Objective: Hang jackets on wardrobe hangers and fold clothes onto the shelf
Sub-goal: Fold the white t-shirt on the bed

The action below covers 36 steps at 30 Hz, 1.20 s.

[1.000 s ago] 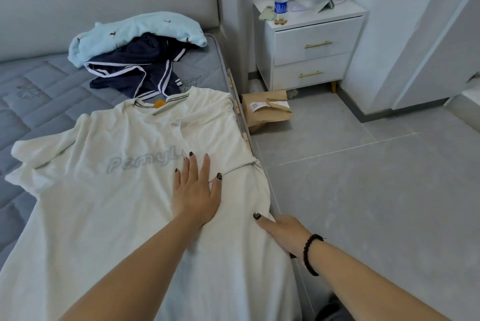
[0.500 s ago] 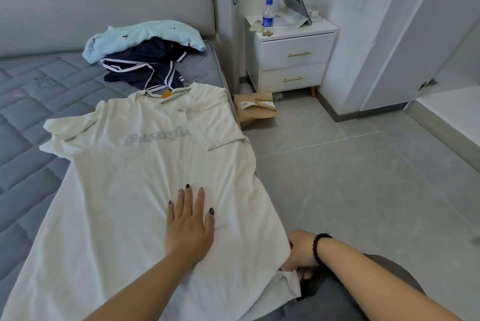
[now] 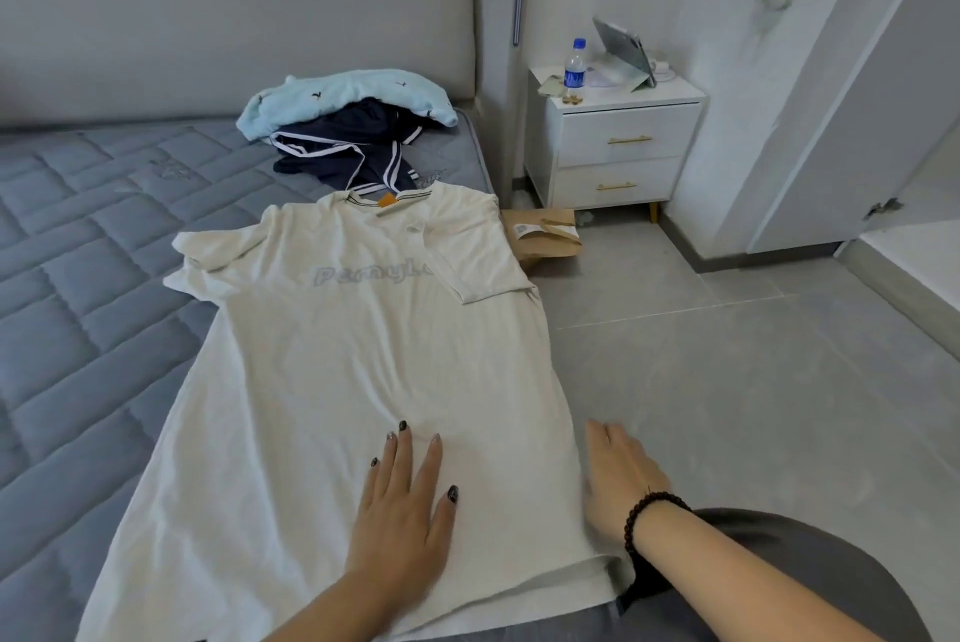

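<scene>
Right hand [image 3: 621,480] has let go of hem, now flat, fingers straight, at cream T-shirt [image 3: 363,371] right edge; left hand [image 3: 402,506] stays spread, pressing lower front. Smoothing done; side fold likely next.

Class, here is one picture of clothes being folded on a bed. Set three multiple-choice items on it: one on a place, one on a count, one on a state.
1. Where is the water bottle?
A. on the nightstand
B. on the mattress
C. on the floor

2. How many drawers does the nightstand have?
A. one
B. two
C. four

3. How does the left hand lie?
A. clenched in the air
B. flat on the white T-shirt
C. gripping a hanger

Key: 1 A, it stands on the white top beside the tablet; 2 B, two gold handles show; 3 B, its fingers are straight on the cloth.
</scene>
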Motion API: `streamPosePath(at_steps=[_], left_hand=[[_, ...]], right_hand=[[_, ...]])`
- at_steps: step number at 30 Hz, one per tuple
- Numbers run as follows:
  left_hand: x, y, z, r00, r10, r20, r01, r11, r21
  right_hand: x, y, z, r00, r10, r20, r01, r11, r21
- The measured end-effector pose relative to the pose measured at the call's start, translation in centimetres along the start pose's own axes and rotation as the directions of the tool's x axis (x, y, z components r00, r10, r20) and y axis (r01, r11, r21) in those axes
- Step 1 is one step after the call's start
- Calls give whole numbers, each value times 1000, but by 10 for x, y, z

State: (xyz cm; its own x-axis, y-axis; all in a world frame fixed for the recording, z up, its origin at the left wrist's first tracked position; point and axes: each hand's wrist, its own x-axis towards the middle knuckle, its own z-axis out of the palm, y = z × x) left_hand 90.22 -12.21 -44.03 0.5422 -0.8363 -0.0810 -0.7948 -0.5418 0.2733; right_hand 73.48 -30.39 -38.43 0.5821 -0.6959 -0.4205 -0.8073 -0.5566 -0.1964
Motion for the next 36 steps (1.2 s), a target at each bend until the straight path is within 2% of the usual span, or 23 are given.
streamPosePath(at_steps=[2,7,10,13,17,19,21,23,25,27,30,32,34,36], left_hand=[[8,-21,-9,996,-83,-14,83,996,-37],[35,-93,-29,946,-308,-103,315,948,50],[57,-131,-40,886,-440,-146,447,894,22],[91,-159,-51,791,-578,-202,576,814,-76],[143,-202,-69,707,-638,-305,609,769,-194],[166,-227,-83,649,-660,-380,599,750,-280],[185,-252,-98,543,-736,-404,603,677,-422],[204,-280,-110,417,-857,-304,647,514,-563],[225,-301,-118,355,-911,-207,671,403,-623],[243,-313,-125,350,-927,-135,621,338,-708],[260,-324,-128,399,-914,-71,509,285,-813],[266,-333,-125,435,-894,-108,455,322,-830],[272,-340,-120,447,-878,-173,411,373,-832],[274,-342,-120,457,-863,-216,359,401,-843]], right_hand=[[3,-28,-1,987,-130,-94,130,991,-4],[27,-107,6,907,-419,-40,417,908,-40],[58,-149,14,883,-468,-7,468,883,-45],[97,-185,10,869,-495,24,495,868,-42],[149,-233,-7,839,-542,43,544,833,-105],[176,-254,-15,815,-578,49,576,797,-180],[202,-268,-19,793,-608,46,599,763,-241],[223,-278,-14,786,-618,9,590,745,-311],[240,-287,-5,748,-650,-135,577,736,-354],[259,-302,-1,727,-640,-249,564,763,-316],[290,-336,-10,726,-607,-323,566,794,-219],[306,-364,-21,725,-591,-354,600,794,-97],[319,-394,-32,659,-606,-446,676,737,-3],[329,-425,-37,609,-641,-466,735,678,28]])
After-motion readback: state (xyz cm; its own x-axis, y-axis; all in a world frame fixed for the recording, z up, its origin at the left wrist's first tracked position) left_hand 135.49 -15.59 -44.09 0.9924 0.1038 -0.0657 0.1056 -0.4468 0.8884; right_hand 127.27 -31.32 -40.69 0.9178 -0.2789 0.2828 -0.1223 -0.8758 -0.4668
